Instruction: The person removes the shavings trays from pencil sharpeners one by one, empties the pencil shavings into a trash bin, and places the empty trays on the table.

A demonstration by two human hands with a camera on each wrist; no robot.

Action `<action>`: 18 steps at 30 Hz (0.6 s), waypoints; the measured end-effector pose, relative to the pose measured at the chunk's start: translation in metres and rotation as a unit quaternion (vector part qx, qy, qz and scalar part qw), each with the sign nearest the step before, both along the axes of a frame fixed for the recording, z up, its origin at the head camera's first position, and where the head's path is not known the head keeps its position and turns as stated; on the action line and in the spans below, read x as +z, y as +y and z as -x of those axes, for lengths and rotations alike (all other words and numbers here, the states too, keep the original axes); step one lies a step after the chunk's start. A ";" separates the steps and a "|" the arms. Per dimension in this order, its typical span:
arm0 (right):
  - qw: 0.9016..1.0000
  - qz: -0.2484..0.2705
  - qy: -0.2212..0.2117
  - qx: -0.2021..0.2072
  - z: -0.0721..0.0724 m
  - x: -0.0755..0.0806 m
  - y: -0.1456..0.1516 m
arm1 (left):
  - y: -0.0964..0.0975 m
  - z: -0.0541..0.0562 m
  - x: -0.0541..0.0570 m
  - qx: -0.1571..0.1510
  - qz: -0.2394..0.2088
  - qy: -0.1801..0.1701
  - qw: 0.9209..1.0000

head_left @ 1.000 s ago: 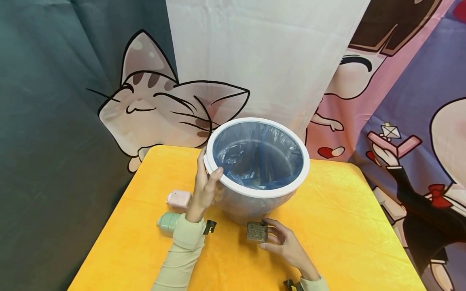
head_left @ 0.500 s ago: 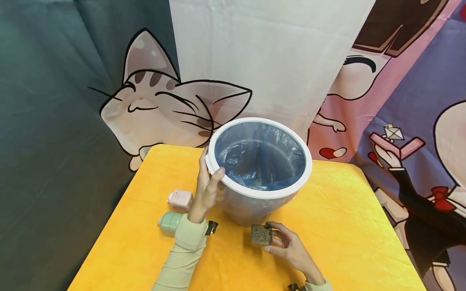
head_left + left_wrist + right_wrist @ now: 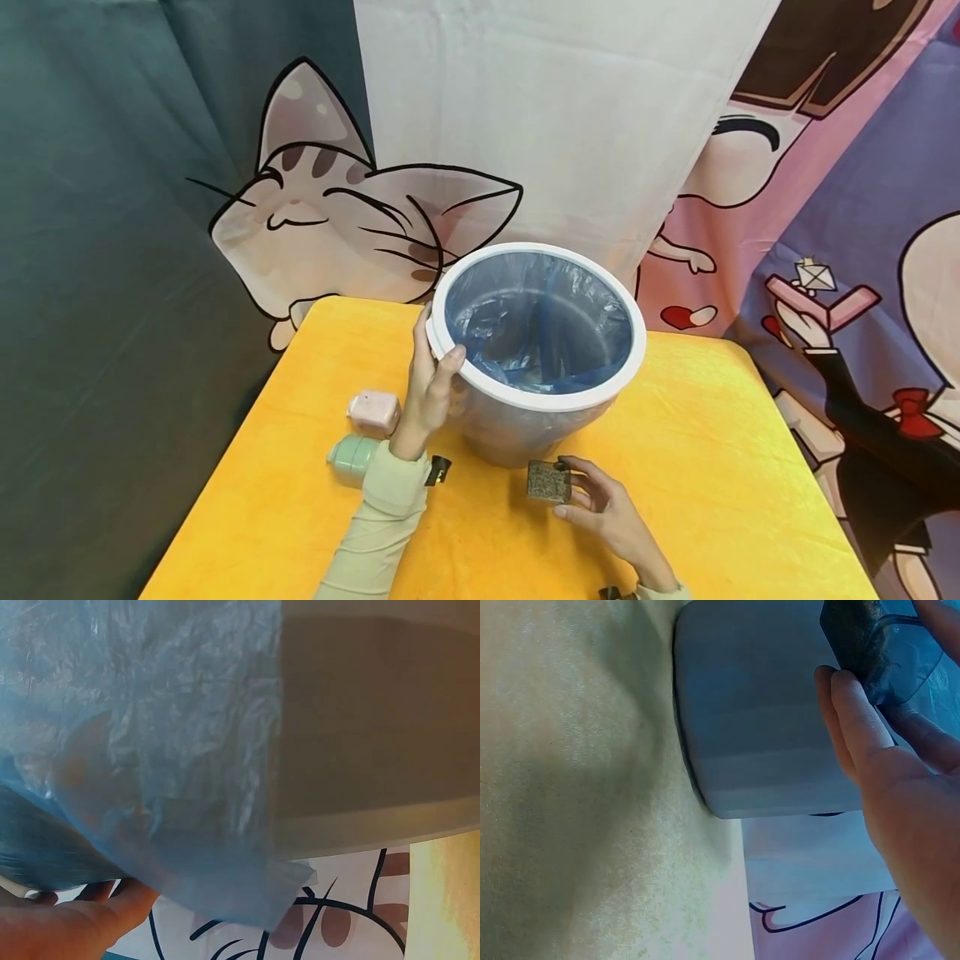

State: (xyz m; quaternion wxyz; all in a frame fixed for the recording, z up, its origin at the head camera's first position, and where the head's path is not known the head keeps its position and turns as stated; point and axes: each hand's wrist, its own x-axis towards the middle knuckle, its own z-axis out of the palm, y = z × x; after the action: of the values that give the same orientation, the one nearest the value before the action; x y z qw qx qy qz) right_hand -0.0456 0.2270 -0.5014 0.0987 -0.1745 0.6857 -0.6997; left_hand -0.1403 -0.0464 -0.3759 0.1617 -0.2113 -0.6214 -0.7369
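A clear-walled trash bin (image 3: 540,402) with a white rim and a blue plastic bag liner (image 3: 555,333) stands on the table, its mouth facing up. My left hand (image 3: 427,404) grips the bin's left side, thumb over the rim and fingers along the outside. In the left wrist view, the loose edge of the bag (image 3: 187,787) hangs over the bin wall. My right hand (image 3: 617,518) holds a small square clear container (image 3: 548,482) with dark, grainy contents, between thumb and fingers, in front of the bin's base. The right wrist view shows the container (image 3: 855,645) at the upper right.
A pink bottle (image 3: 375,412) and a green bottle (image 3: 352,460) lie left of the bin, the green one partly behind my left sleeve. Yellow cloth (image 3: 697,433) covers the table. A printed cartoon curtain (image 3: 585,108) hangs close behind it.
My right hand has shifted slightly to the right with the container, away from the bin's base. My left hand keeps its grip on the rim. The head view has turned slightly.
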 end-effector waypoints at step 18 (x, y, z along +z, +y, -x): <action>1.000 0.017 0.005 -0.022 -0.006 0.002 0.011 | 0.000 -0.002 0.002 0.028 0.022 -0.009 0.999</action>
State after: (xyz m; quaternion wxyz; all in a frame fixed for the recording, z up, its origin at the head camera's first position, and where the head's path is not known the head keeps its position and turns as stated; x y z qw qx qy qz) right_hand -0.0396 0.2384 -0.4993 0.0768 -0.1649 0.6777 -0.7125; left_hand -0.1384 -0.0465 -0.3739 0.1719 -0.1912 -0.6443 -0.7203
